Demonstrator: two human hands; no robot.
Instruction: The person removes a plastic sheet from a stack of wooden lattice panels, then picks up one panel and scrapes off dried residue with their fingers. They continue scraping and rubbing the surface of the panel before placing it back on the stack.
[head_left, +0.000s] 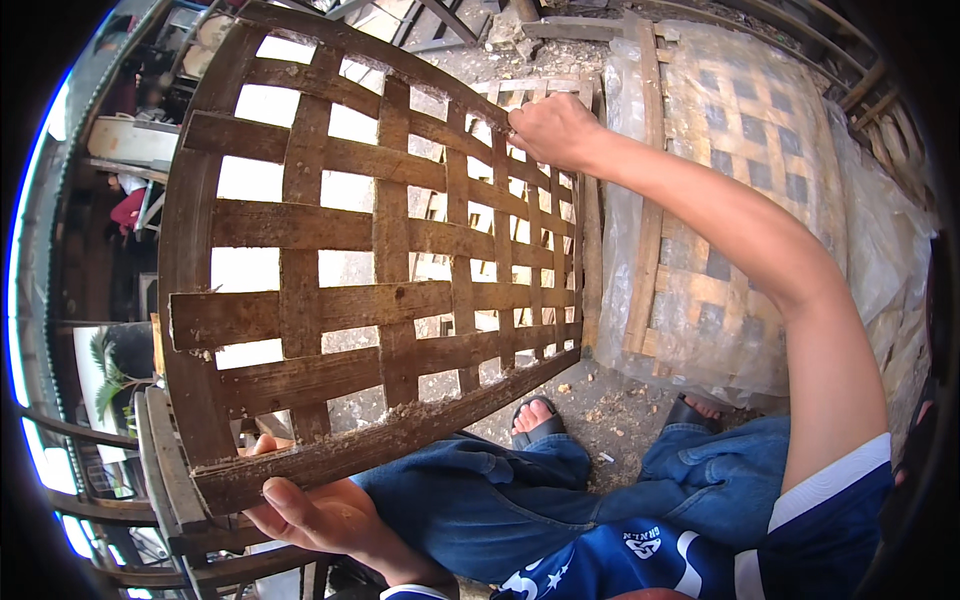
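Note:
A brown woven lattice panel [415, 300] of flat wooden slats in a frame is tilted up in front of me, spanning the left and middle of the view. Crumbly, pale debris clings to its lower rail and some slats. My left hand [325, 510] grips the near left corner from below, its thumb on the bottom rail and a fingertip showing through the lattice. At the far upper edge, my right hand [555, 130] is closed round the rail with the arm stretched out. Beyond the panel, a second, lighter lattice [525, 95] shows partly through the gaps.
To the right lies another lattice panel [745, 180] under clear plastic sheeting [880, 230]. Wooden rails [165, 460] stand at the left, near a green plant [108, 375]. A person [128, 205] is at the far left. Wood crumbs litter the ground round my sandalled feet [538, 418].

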